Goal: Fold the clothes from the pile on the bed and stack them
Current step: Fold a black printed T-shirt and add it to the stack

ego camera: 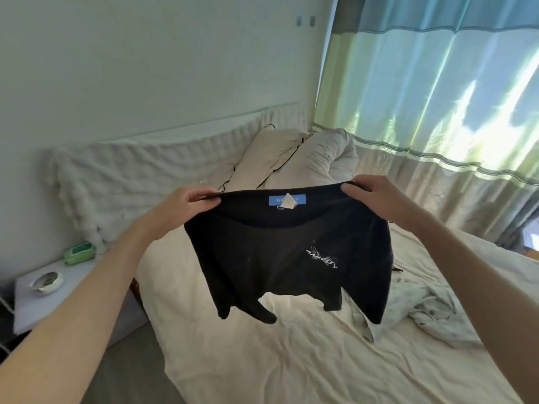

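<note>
Part of the bed is being hidden by the shirt. The label is being half covered by a white tag, its lettering too blurred to read. The nightstand is being cut off by the left edge.

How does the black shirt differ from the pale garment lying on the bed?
The black shirt hangs in the air, spread out, with the left hand and right hand gripping its neckline; the pale garment lies crumpled on the bed, untouched. The shirt is dark with a white print; the garment is light. Both are unfolded.
</note>
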Tool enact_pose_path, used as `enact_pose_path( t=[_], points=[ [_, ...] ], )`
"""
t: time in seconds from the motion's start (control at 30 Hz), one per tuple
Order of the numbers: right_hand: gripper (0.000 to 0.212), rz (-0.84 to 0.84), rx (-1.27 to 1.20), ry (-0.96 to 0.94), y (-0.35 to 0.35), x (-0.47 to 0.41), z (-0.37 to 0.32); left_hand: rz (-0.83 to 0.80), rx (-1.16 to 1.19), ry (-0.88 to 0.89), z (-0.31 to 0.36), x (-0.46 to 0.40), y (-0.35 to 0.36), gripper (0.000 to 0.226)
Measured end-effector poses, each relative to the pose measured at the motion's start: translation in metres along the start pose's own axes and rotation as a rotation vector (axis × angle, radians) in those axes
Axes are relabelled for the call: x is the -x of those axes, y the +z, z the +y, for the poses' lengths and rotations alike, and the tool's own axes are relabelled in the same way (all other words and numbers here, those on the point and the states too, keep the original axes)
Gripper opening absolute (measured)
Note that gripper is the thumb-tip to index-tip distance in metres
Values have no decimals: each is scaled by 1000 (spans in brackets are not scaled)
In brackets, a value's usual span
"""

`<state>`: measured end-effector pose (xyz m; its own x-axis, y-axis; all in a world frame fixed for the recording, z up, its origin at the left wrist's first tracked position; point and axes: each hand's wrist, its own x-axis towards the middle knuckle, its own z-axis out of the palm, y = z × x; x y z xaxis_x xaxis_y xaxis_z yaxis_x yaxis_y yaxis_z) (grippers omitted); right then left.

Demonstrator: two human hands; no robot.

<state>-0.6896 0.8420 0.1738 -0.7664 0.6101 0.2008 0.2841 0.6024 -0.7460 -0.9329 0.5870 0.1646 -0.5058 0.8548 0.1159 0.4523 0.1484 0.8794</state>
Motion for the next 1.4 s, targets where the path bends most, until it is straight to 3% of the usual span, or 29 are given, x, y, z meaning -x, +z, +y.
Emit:
enact_pose_path(
  t=[0.07, 0.13, 0.23, 0.33, 0.4, 0.5, 0.67, 0.77, 0.87, 0.93, 1.07, 1.3, 1.4],
  points=[
    [37, 23, -19, 3, -2, 8, 3, 0, 3, 47, 10, 17, 5, 14],
    [53, 8, -23, 18, -5, 17, 4, -26, -36, 73, 14, 35, 9, 18],
    [76, -156, -78, 63, -10, 30, 10, -154, -8, 27, 12, 57, 9, 36],
    [64, -491, -277, 129, -15, 43, 22, -14, -26, 29, -1, 65, 10, 24],
    [46, -566, -349, 150, -10, 50, 26, 156, -101, 19, -10, 66, 14, 19],
    [17, -393, -247, 132, 11, 59, 29, 312, -290, 30, -23, 69, 25, 20],
    [29, -5, 2, 116, 43, 76, 46, 326, -427, -66, -45, 87, 46, 10],
    [17, -26, -225, 219, 54, 102, 60, 219, -444, -82, -49, 108, 54, 6],
    [35, -24, -237, 218, 46, 124, 69, 176, -366, -43, -51, 137, 57, 12],
    [38, -50, -195, 192, 34, 135, 67, 260, -319, -15, -49, 149, 61, 15],
    [10, -86, -227, 130, 7, 152, 43, 488, -243, 58, -30, 154, 67, 20],
    [17, 528, -275, -123, -13, 156, -10, 706, -115, 221, 25, 146, 52, 11],
    [14, 667, -180, -176, -14, 148, -24, 728, -143, 294, 33, 135, 42, 11]
  ],
)
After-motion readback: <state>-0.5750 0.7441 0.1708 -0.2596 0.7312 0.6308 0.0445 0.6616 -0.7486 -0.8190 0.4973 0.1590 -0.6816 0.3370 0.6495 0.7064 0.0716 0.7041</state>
